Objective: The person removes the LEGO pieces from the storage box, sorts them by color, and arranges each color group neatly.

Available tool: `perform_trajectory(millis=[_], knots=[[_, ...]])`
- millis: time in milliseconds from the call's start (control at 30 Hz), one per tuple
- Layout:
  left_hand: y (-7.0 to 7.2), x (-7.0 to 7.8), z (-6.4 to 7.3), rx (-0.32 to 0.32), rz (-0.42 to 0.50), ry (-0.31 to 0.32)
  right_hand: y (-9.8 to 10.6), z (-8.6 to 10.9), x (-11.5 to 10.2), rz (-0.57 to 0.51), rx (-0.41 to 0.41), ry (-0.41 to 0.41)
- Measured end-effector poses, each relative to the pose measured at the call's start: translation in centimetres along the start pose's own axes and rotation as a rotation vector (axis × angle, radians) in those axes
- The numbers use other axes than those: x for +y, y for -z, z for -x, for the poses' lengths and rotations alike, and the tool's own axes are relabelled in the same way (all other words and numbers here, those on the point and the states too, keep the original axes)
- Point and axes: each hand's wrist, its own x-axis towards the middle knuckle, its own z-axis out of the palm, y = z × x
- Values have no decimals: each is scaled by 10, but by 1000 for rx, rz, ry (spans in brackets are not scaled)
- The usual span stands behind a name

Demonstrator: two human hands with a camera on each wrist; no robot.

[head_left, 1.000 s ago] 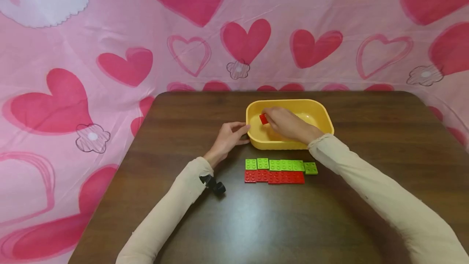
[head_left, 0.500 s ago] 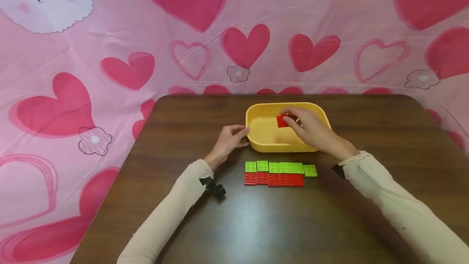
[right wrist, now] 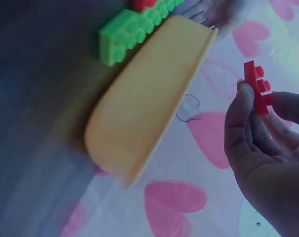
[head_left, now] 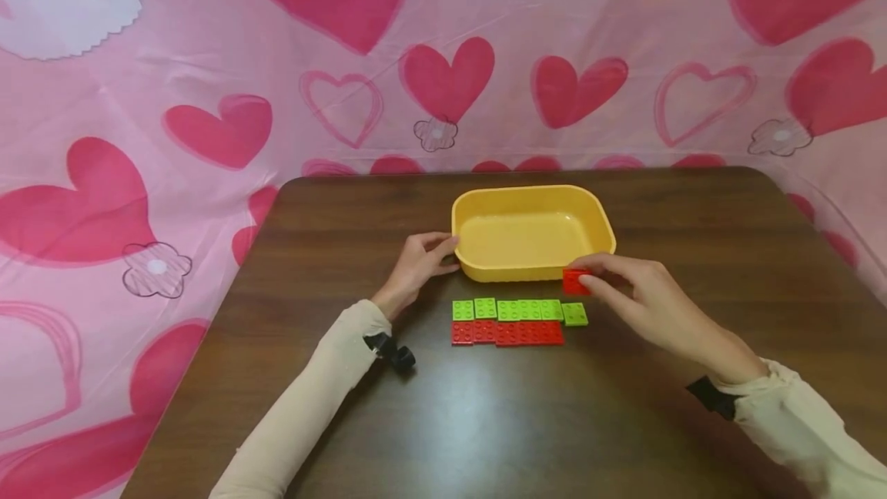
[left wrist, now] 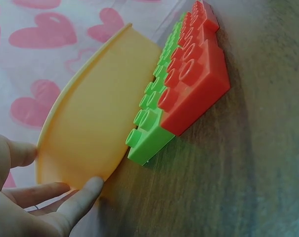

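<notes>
My right hand [head_left: 651, 295] pinches a small red toy brick [head_left: 576, 281] between thumb and fingers, just over the near right edge of the yellow bin [head_left: 527, 272]. In the right wrist view this brick [right wrist: 258, 89] is tilted, its studs facing the thumb. My left hand [head_left: 416, 264] touches the bin's left end, thumb at the rim and fingers against the outer wall, as the left wrist view shows. In front of the bin lies a row of green bricks [head_left: 530, 309], with a row of red bricks [head_left: 509, 333] directly before it. The green row reaches farther right.
All of this stands on a dark wooden table [head_left: 457, 422]. A pink heart-patterned cloth [head_left: 346, 14] hangs behind it. A black device [head_left: 391, 351] is strapped at the left wrist, and a black strap [head_left: 714, 397] shows at the right one.
My right hand has lifted the red brick out of the bin and carried it right and toward me, near the right end of the rows. My left hand stays at the bin's end.
</notes>
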Motion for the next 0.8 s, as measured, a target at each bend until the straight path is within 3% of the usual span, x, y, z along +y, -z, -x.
perform_trajectory(millis=[133, 467, 800], knots=[[3, 0, 2, 2, -9, 5, -5, 12, 6, -18, -36, -20], [5, 1, 7, -5, -14, 11, -28, 33, 25, -23, -227, -102], [9, 1, 8, -10, -40, 31, -35, 35, 23, 9, -219, -113]])
